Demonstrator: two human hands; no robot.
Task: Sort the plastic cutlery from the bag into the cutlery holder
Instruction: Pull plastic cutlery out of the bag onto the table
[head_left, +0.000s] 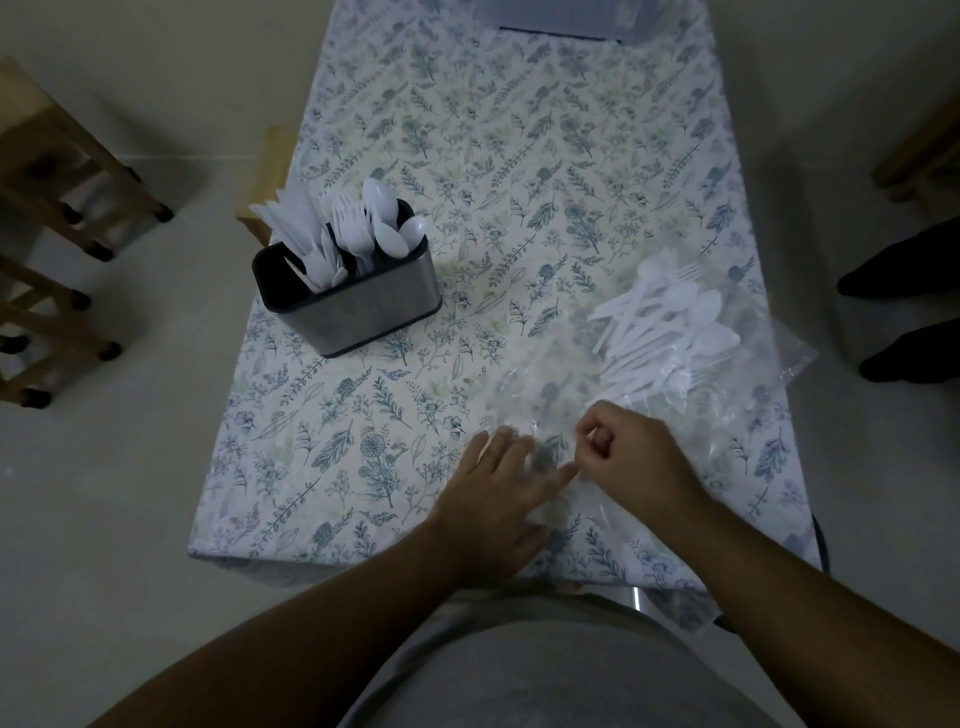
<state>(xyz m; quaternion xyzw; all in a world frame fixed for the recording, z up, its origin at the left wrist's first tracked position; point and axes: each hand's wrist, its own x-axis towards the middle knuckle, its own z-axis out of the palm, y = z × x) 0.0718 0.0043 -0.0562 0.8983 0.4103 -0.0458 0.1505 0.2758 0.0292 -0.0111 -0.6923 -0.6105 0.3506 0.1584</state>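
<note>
1. On the right side of the bench (395, 119), inside a clear plastic bag (748, 374), lies the loose cutlery (670, 332): thin white plastic spoons, forks and knives in a flat heap. Their long axes run mostly from near-left to far-right.
2. The heap lies beyond and to the right of both hands, so the right hand (631, 457) is the nearer one. It is curled, and its fingertips pinch the thin film at the near, open end of the bag.
3. The left hand (498, 488) lies with fingers straight, pressing the same end of the bag flat on the bench. The film is crinkled, glossy and almost transparent here.
4. The cutlery holder (358, 301) stands upright on the far left, well apart from the bag. It is a rectangular box of brushed metal with a dark rim and dividers, already holding knives, forks and spoons in separate compartments.
5. I judge that the next move needs the bag mouth opened, then a reach along the handles.
6. The bench carries a smooth cloth with a leaf print.
</note>
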